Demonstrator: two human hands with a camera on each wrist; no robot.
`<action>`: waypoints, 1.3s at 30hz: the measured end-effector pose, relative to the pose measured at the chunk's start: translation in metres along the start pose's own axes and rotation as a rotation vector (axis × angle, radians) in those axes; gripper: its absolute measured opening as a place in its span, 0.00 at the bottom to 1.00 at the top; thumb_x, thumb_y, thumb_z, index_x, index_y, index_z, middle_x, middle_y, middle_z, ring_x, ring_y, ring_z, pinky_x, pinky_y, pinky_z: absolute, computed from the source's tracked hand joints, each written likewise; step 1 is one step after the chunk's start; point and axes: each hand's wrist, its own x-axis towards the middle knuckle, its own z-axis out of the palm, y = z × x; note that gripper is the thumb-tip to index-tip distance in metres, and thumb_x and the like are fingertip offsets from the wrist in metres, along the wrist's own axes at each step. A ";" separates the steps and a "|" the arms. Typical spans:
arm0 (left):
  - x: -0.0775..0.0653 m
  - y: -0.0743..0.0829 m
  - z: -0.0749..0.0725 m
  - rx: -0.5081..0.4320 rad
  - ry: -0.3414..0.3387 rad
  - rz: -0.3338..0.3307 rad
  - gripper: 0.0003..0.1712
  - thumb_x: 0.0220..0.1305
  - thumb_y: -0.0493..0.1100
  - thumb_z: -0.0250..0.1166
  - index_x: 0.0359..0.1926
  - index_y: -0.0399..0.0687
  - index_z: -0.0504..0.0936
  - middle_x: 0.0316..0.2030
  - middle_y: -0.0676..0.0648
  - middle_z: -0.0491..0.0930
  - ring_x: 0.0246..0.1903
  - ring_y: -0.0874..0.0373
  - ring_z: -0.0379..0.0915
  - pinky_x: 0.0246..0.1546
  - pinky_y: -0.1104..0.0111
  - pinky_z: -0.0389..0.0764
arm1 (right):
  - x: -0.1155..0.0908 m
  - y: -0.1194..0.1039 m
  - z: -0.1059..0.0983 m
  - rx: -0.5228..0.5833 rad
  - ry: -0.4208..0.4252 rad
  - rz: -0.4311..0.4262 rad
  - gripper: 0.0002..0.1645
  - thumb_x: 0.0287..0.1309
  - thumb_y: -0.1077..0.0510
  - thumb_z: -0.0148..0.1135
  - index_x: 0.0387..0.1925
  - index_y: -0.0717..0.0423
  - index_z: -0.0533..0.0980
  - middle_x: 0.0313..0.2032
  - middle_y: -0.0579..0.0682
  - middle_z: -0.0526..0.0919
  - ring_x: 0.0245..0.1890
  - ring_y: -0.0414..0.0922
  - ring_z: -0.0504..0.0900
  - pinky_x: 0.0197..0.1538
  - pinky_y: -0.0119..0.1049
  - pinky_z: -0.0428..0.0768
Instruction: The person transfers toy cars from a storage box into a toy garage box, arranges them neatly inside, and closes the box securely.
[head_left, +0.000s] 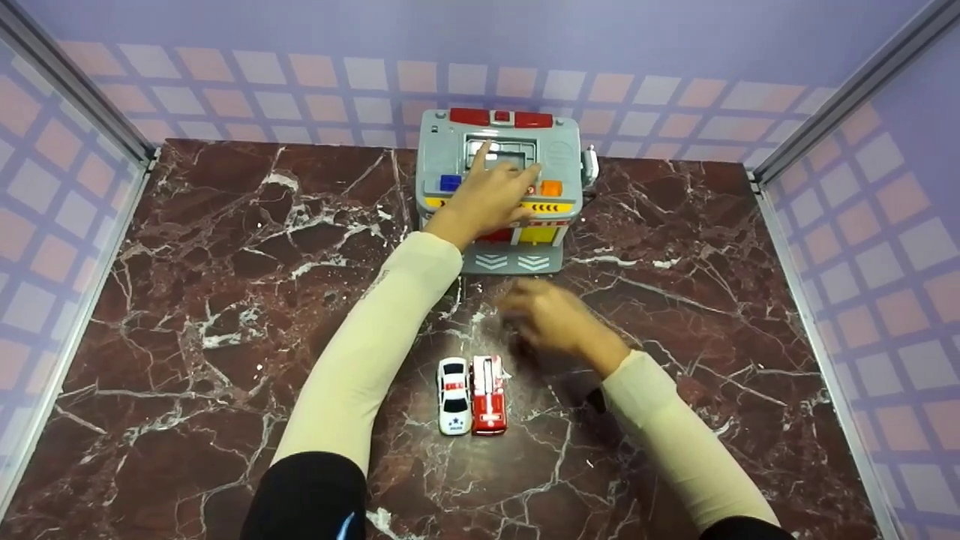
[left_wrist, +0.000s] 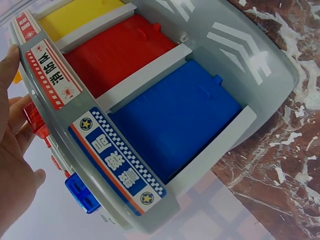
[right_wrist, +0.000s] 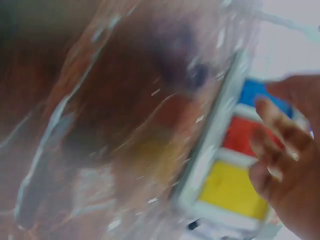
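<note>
A grey toy garage (head_left: 559,150) stands at the back of the table. My left hand (head_left: 491,199) rests on its roof with fingers spread, close to the red button (left_wrist: 36,120) and the blue button (left_wrist: 82,192). In the left wrist view the blue door (left_wrist: 175,120), red door (left_wrist: 120,55) and yellow door (left_wrist: 80,15) fill the front openings. Just in front of the ramp (head_left: 514,268), my right hand (head_left: 551,315) is blurred, fingers loosely bent around nothing. A white police car (head_left: 454,401) and a red fire truck (head_left: 490,405) sit side by side nearer me.
The table top (head_left: 225,390) is dark red marble pattern. Tiled-pattern panels (head_left: 300,90) enclose it at the back and both sides. An orange button (head_left: 551,187) is on the roof's right, and a small grey-white part (head_left: 590,165) juts from the garage's right side.
</note>
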 end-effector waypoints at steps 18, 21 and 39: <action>-0.027 -0.022 -0.010 0.102 0.052 -0.004 0.31 0.76 0.61 0.49 0.72 0.52 0.69 0.78 0.49 0.52 0.78 0.43 0.42 0.75 0.40 0.36 | -0.012 -0.041 0.009 -0.135 -0.131 -0.352 0.29 0.54 0.65 0.67 0.53 0.33 0.84 0.50 0.44 0.82 0.50 0.47 0.81 0.56 0.49 0.81; -0.031 -0.023 -0.009 0.107 0.054 -0.003 0.31 0.76 0.60 0.50 0.73 0.53 0.68 0.78 0.49 0.52 0.78 0.43 0.43 0.75 0.40 0.36 | -0.012 -0.044 0.012 -0.182 -0.150 -0.357 0.36 0.46 0.69 0.68 0.54 0.31 0.83 0.50 0.44 0.82 0.47 0.46 0.81 0.50 0.45 0.83; -0.032 -0.019 -0.009 0.142 0.063 0.014 0.28 0.77 0.51 0.47 0.72 0.48 0.69 0.78 0.50 0.55 0.77 0.44 0.46 0.75 0.39 0.40 | -0.011 -0.041 0.005 -0.304 -0.120 -0.450 0.30 0.39 0.55 0.80 0.47 0.29 0.84 0.46 0.39 0.85 0.43 0.43 0.79 0.50 0.44 0.80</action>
